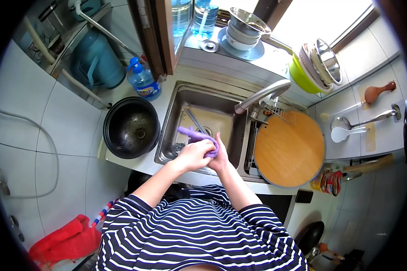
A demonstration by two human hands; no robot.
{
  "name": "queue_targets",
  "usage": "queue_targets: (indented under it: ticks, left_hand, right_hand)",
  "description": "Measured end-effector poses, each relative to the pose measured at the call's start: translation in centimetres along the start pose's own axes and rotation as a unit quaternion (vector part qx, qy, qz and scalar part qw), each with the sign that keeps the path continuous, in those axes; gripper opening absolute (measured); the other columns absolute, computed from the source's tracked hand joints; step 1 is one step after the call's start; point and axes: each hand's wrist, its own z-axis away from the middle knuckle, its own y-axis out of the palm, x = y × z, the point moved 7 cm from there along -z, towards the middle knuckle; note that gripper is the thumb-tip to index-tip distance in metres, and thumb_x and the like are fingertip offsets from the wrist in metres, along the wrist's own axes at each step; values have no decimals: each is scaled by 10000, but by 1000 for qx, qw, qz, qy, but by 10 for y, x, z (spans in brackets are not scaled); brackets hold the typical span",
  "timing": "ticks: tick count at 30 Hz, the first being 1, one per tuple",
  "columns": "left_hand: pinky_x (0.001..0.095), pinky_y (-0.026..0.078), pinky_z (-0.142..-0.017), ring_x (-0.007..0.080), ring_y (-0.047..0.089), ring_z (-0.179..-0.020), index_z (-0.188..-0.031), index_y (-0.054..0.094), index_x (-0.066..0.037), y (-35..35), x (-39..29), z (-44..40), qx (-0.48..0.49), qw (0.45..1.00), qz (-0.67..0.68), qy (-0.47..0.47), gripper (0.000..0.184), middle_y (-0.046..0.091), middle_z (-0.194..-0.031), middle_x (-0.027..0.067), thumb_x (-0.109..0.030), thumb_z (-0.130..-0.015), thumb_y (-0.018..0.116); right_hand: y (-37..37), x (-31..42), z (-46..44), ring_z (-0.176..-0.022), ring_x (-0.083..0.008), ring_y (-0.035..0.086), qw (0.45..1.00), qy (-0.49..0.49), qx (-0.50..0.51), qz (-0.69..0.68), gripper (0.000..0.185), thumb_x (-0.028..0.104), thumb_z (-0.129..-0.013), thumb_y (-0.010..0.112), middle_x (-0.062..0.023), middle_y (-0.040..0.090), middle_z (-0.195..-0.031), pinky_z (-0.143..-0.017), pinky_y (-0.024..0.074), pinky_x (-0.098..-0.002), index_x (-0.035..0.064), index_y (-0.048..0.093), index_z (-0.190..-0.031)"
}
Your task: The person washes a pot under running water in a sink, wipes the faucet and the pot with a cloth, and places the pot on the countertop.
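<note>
Over the front of the steel sink (pixel 234 153) my two hands meet around a purple cloth (pixel 192 133). My left hand (pixel 193 154) lies across the cloth with its fingers curled on it. Against the cloth's other side is my right hand (pixel 220 156), its thumb pointing up and its fingers partly hidden. One end of the cloth sticks out to the left. Below it in the sink lie thin, long utensils (pixel 195 120), whose kind I cannot make out, and a dark scouring pad (pixel 178 148) at the left wall.
A black pot (pixel 131 128) stands left of the sink, with a blue pump bottle (pixel 143 79) behind it. The faucet (pixel 263 95) reaches over the basin. A round wooden board (pixel 290 149) lies at the right. Stacked bowls (pixel 242 38) and a green basin (pixel 299 74) line the sill.
</note>
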Motion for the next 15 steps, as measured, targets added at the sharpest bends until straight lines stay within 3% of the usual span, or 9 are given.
queue_targets:
  ticks: [4, 5, 6, 7, 8, 10, 12, 14, 15]
  left_hand:
    - [371, 489, -765, 296, 624, -835, -807, 656, -24, -63, 8, 24, -211, 976, -52, 29, 144, 661, -870, 118, -142, -725, 641]
    - [381, 472, -796, 295, 611, -883, -833, 654, -32, -83, 18, 36, -291, 951, -105, -6, 146, 656, -926, 112, -132, -728, 642]
    - [394, 394, -849, 264, 560, -1005, -979, 630, -96, -94, 37, 48, -311, 935, -156, -71, 241, 623, -1034, 82, -178, -753, 632]
    - [399, 385, -883, 278, 548, -1030, -1071, 588, -83, -104, 52, 58, -337, 913, -205, -106, 333, 609, -1065, 104, -201, -763, 630]
    - [405, 376, -917, 293, 536, -1055, -1162, 545, -70, -112, 67, 68, -362, 886, -253, -140, 427, 595, -1096, 125, -224, -772, 628]
    - [417, 396, -941, 352, 522, -1084, -1302, 424, -37, -118, 102, 76, -314, 884, -272, -216, 583, 562, -1166, 184, -299, -815, 610]
    - [405, 385, -972, 360, 495, -1155, -1328, 389, 1, -115, 133, 75, -183, 906, -107, -367, 652, 516, -1238, 242, -400, -845, 566]
    - [424, 381, -980, 382, 496, -1153, -1332, 373, 14, -107, 152, 70, -151, 914, -16, -376, 690, 509, -1246, 252, -454, -847, 520]
    - [411, 357, -1010, 375, 462, -1198, -1339, 364, 18, -104, 158, 66, -120, 916, -6, -382, 716, 480, -1277, 259, -472, -840, 515]
  right_hand:
    - [-8, -11, -26, -1213, -316, 447, 998, 35, 26, -54, 528, 407, -958, 360, -172, 465, -1316, -1059, 315, -459, 11, 414, -1304]
    - [4, -14, -22, -1211, -308, 451, 997, 48, 8, -63, 534, 421, -952, 361, -164, 472, -1312, -1059, 315, -460, 22, 425, -1301]
    - [16, -17, -20, -1209, -300, 456, 995, 62, -11, -71, 539, 435, -947, 362, -155, 480, -1308, -1060, 316, -461, 34, 436, -1299]
    - [35, -19, -27, -1226, -328, 431, 987, 46, 68, -135, 585, 468, -937, 358, -167, 444, -1341, -1072, 293, -472, 36, 405, -1329]
    - [36, -25, -31, -1229, -336, 426, 989, 52, 58, -126, 589, 478, -936, 353, -170, 442, -1342, -1072, 289, -478, 37, 412, -1323]
    - [36, -37, -37, -1234, -352, 416, 992, 62, 37, -108, 600, 498, -933, 342, -174, 439, -1344, -1073, 282, -490, 40, 426, -1311]
    - [35, -49, -46, -1218, -358, 425, 993, 59, -2, -103, 589, 508, -933, 337, -178, 459, -1320, -1063, 289, -498, 43, 463, -1272]
    - [35, -61, -54, -1207, -358, 433, 990, 78, 29, -111, 580, 510, -932, 342, -176, 469, -1309, -1057, 296, -499, 47, 482, -1251]
    - [34, -62, -56, -1170, -353, 469, 990, 62, 20, -123, 504, 430, -937, 368, -173, 500, -1277, -1035, 326, -505, 43, 496, -1233]
